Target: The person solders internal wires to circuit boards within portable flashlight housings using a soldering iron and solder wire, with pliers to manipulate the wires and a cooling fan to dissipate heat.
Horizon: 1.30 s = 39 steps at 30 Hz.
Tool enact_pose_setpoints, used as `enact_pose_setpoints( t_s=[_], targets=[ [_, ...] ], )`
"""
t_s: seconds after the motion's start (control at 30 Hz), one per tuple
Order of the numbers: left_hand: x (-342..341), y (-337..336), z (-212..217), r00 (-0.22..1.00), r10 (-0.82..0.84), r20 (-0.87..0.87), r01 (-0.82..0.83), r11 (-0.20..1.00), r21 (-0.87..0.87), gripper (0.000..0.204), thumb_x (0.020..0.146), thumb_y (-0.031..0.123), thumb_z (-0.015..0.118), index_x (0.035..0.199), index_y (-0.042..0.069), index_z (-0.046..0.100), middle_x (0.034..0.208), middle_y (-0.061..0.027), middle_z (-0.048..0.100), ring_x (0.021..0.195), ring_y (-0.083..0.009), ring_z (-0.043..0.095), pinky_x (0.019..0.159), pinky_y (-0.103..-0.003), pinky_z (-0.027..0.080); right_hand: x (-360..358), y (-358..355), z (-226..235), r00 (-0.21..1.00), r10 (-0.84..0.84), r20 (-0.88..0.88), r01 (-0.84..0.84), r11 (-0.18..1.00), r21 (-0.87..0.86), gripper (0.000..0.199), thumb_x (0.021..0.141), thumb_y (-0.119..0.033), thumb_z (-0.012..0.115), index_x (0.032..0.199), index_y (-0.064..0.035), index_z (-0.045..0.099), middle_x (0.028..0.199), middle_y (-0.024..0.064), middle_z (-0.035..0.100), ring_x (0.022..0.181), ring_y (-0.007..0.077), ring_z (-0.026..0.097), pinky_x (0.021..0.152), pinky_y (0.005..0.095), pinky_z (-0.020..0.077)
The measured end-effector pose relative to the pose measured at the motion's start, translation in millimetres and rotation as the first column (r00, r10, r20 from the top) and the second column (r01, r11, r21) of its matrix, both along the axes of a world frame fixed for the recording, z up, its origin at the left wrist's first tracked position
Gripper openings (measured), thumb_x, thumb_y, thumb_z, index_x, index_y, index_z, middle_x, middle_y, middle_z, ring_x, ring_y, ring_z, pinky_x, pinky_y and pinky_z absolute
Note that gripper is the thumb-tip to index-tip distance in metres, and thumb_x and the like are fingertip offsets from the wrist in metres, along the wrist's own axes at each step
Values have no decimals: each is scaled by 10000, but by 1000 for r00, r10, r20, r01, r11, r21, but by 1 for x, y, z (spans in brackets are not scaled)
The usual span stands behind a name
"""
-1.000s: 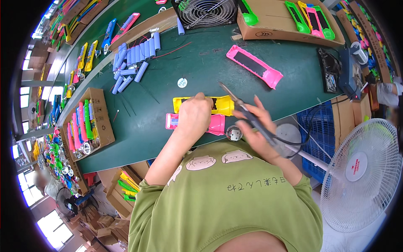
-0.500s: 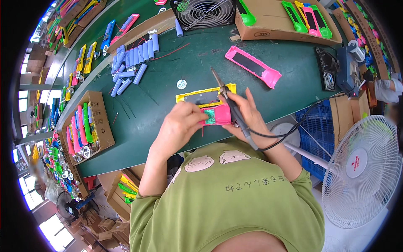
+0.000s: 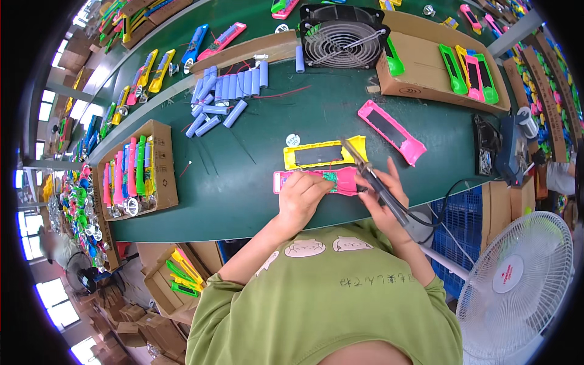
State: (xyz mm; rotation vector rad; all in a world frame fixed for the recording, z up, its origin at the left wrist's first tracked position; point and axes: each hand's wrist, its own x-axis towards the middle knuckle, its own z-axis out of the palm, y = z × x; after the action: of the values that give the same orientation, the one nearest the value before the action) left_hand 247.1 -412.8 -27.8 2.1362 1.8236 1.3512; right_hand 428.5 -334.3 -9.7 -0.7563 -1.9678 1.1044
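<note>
Pinning pink casing [image 3: 316,181] flat at table's [image 3: 243,176] near edge, left hand [image 3: 302,198] is closed over it. Soldering iron [image 3: 374,179] is gripped pen-style by right hand [image 3: 383,198], tip toward 11 o'clock. Risk judged: plastic melted if tip slips; fingers burned, being close.

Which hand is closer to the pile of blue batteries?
Left. The left hand is on the pink case, below the batteries; the right hand is farther right, holding the soldering iron.
</note>
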Motion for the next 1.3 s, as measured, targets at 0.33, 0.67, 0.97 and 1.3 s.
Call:
enact_pose_setpoints(
  t_s=[0.33, 0.67, 0.97, 1.3],
  targets=[
    [5, -6, 17, 951, 183, 251, -117, 960, -253, 148, 631, -37, 692, 718, 16, 584, 904, -96, 508, 766, -234, 539, 621, -320, 448, 22, -33, -12, 972, -192, -132, 179, 978, -107, 221, 739, -24, 647, 948, -18, 577, 750, 50, 609, 724, 183, 633, 1014, 528, 280],
    [5, -7, 20, 960, 196, 201, -118, 932, -343, 122, 629, -55, 663, 703, 3, 584, 926, -93, 504, 814, -213, 547, 659, -290, 473, 17, -42, -21, 914, -296, -277, 160, 892, -424, 194, 762, 59, 598, 952, 58, 555, 1091, 167, 488, 1219, 304, 360, 668, 279, 590],
    [5, -5, 19, 960, 191, 206, -116, 936, -332, 129, 620, -64, 647, 696, 2, 567, 923, -97, 510, 799, -214, 547, 655, -292, 471, 11, -42, -27, 874, -351, -336, 143, 847, -512, 205, 746, 42, 623, 942, 44, 565, 1046, 169, 529, 1233, 313, 336, 661, 282, 588],
    [3, -2, 21, 973, 170, 157, -110, 937, -332, 131, 621, -63, 633, 693, 2, 546, 920, -109, 510, 776, -229, 543, 640, -301, 462, 25, -34, -25, 913, -293, -284, 228, 943, -240, 190, 752, 15, 633, 938, 40, 602, 888, 131, 568, 1138, 300, 457, 844, 330, 515]
  ],
)
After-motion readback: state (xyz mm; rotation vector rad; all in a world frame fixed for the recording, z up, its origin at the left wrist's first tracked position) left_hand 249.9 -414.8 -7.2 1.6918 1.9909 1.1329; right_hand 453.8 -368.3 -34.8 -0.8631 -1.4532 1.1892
